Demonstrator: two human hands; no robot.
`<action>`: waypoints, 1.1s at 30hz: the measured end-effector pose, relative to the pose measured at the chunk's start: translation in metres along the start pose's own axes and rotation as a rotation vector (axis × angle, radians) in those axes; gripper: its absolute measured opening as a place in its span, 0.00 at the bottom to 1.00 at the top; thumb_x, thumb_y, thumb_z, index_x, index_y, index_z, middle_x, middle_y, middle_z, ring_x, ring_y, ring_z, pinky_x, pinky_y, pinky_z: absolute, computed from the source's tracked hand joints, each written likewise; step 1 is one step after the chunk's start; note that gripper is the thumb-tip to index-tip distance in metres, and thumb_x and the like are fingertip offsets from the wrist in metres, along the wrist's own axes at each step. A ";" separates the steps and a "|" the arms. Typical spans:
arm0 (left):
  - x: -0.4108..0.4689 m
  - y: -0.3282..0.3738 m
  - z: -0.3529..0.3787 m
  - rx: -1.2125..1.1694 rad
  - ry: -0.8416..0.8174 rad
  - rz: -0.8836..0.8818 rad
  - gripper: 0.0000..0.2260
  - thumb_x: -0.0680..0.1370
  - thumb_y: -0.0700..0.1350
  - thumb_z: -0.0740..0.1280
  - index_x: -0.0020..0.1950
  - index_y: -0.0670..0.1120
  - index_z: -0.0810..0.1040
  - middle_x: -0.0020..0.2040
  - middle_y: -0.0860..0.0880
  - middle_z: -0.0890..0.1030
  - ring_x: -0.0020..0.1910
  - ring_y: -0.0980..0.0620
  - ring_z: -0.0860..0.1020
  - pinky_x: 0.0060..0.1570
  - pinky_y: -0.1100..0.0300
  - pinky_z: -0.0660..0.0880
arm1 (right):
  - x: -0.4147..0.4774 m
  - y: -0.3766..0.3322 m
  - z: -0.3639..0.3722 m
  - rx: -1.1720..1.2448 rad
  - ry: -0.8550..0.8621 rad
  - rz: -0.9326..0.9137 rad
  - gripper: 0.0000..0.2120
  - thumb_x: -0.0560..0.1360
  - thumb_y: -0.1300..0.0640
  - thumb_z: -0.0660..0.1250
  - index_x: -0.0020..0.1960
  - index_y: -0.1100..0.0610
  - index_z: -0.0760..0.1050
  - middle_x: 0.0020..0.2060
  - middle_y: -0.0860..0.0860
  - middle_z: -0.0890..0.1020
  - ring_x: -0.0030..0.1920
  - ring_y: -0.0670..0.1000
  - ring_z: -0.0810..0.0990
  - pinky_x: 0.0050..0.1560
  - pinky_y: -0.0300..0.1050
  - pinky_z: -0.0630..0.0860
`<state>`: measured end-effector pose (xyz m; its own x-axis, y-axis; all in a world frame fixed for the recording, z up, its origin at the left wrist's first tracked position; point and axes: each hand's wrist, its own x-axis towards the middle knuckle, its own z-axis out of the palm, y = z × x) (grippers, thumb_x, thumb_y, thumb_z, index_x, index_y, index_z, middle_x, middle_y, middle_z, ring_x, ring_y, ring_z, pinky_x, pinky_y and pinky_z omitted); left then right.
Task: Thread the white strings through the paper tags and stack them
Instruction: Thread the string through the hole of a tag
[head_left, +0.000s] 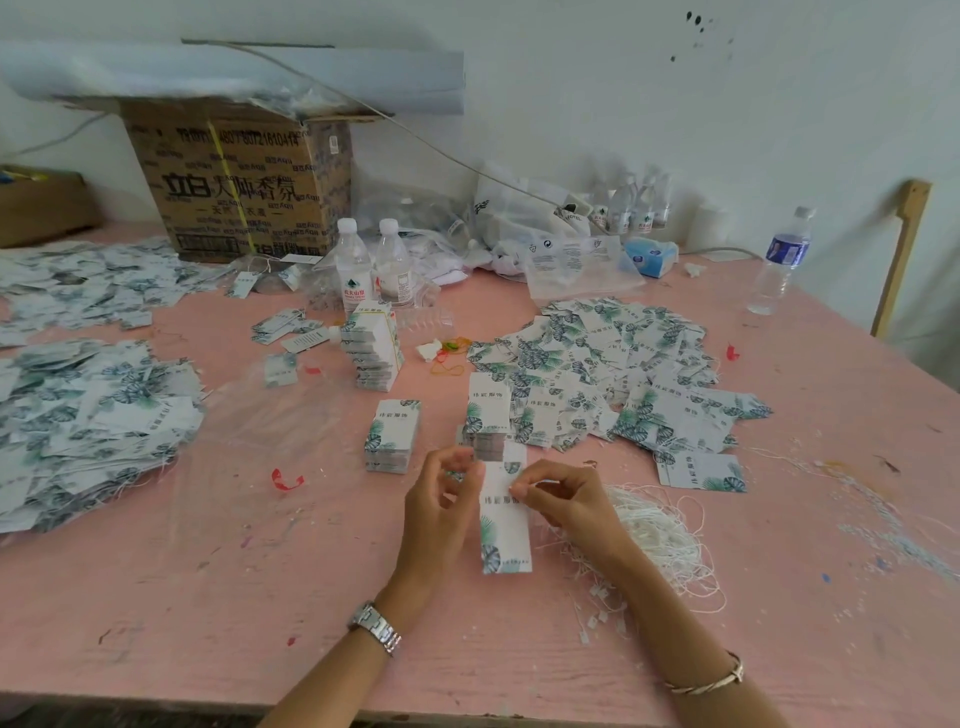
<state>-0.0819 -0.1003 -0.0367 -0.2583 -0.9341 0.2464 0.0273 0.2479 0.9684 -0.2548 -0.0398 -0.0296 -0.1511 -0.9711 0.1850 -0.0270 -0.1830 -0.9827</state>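
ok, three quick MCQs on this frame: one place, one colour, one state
1. The white strings lie:
A) at the person's right
B) at the person's left
C) against the far wall

2. The table top is:
A) green
B) pink
C) black

3. The tag in front of the person is:
A) lying flat, untouched
B) set on a stack
C) held in both hands

Key:
A: the strings are heaped beside the right hand.
B: the bare surface is pink.
C: the left hand and the right hand both pinch it.
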 end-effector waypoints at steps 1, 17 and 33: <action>0.002 -0.002 0.001 -0.060 -0.021 -0.059 0.12 0.75 0.56 0.72 0.53 0.51 0.80 0.47 0.55 0.83 0.45 0.51 0.81 0.43 0.58 0.78 | 0.000 0.000 0.001 -0.008 -0.018 -0.004 0.06 0.74 0.61 0.74 0.45 0.65 0.82 0.35 0.50 0.82 0.29 0.41 0.73 0.29 0.31 0.64; 0.003 -0.007 0.003 -0.240 -0.168 -0.234 0.08 0.74 0.44 0.74 0.50 0.41 0.81 0.45 0.44 0.86 0.46 0.49 0.82 0.46 0.53 0.77 | 0.005 0.006 -0.001 -0.028 0.031 0.102 0.08 0.77 0.59 0.70 0.44 0.49 0.85 0.29 0.55 0.77 0.23 0.47 0.61 0.23 0.38 0.57; -0.005 -0.008 0.004 0.084 -0.078 0.204 0.06 0.75 0.38 0.74 0.50 0.47 0.84 0.54 0.49 0.80 0.41 0.53 0.80 0.42 0.57 0.78 | 0.005 0.008 0.000 0.001 -0.007 0.076 0.08 0.77 0.68 0.68 0.48 0.59 0.84 0.34 0.47 0.80 0.24 0.41 0.66 0.26 0.31 0.63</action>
<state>-0.0850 -0.0970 -0.0461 -0.3300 -0.8403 0.4302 0.0072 0.4535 0.8912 -0.2558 -0.0464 -0.0361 -0.1459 -0.9832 0.1098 -0.0150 -0.1088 -0.9940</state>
